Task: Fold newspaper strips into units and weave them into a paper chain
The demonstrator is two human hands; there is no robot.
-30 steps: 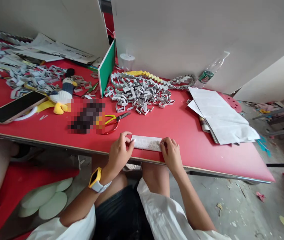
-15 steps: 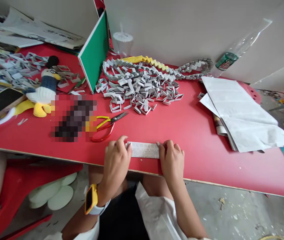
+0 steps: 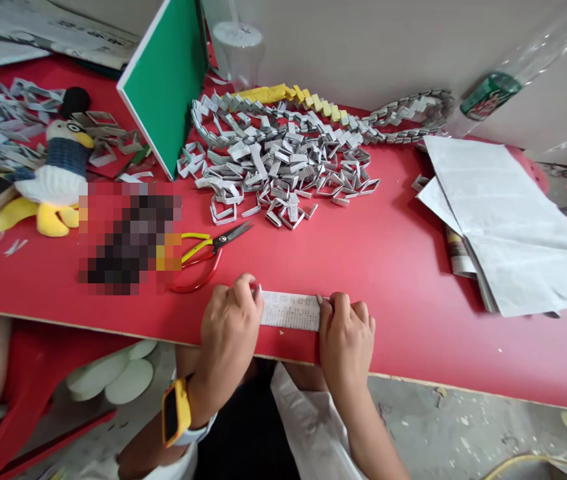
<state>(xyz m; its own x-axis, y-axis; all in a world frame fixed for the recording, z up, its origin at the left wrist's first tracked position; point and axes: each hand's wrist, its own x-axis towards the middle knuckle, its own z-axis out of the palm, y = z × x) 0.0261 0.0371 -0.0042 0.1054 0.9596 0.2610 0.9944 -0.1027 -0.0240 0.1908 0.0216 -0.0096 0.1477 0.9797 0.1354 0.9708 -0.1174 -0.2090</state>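
A printed paper strip [image 3: 290, 311] lies crosswise near the table's front edge, held at both ends. My left hand [image 3: 233, 320] is closed on its left end, with thumb and fingers pinching the paper. At the right end my right hand [image 3: 347, 333] pinches the strip, its fingers curled. Just beyond my left hand lie scissors [image 3: 208, 252] with yellow and red handles, blades pointing right. Farther back is a heap of folded paper pieces [image 3: 283, 173]. Behind it runs a woven paper chain [image 3: 408, 123], grey with a yellow stretch.
A green board [image 3: 166, 87] stands upright at the back left, with a plush bird [image 3: 66, 167] beside it. White paper sheets [image 3: 518, 220] lie on the right. A lidded clear cup [image 3: 238, 53] and a plastic bottle [image 3: 493, 93] stand against the wall. A blurred dark patch sits left of the scissors.
The view has shifted slightly and come closer to the table. Both hands keep their hold on the strip, which lies in nearly the same place.
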